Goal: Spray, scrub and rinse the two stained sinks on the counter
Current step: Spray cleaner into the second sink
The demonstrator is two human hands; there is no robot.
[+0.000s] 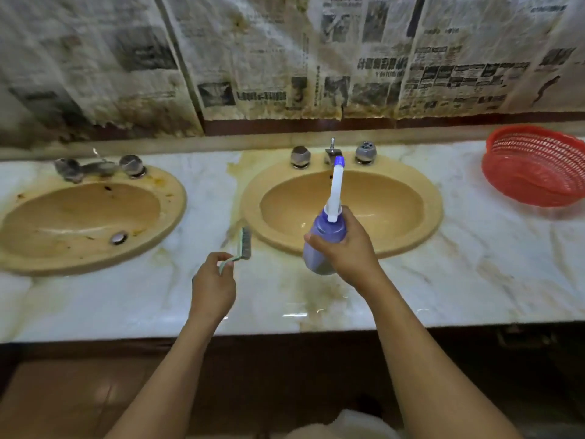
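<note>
Right grip (348, 248): wrapped round the spray bottle (316, 261), nozzle above the right sink (433, 210).
Left grip (213, 283): pinching the brush (245, 243); left sink (177, 198) further left.
Progress: left sink still stained, right looks cleaner; scrubbing and rinsing probably remain.

Right hand (348, 251) grips the purple squeeze bottle (315, 261) over the near rim of the right sink (389, 201). Its long white nozzle (335, 188) points to twelve o'clock, blue tip in line with the faucet (330, 152). Left hand (212, 286), at nine o'clock of the bottle, holds a green brush (245, 243), head upright, above the marble counter (474, 274). Stained left sink (79, 213) at ten o'clock, red basket (538, 172) at two.
</note>
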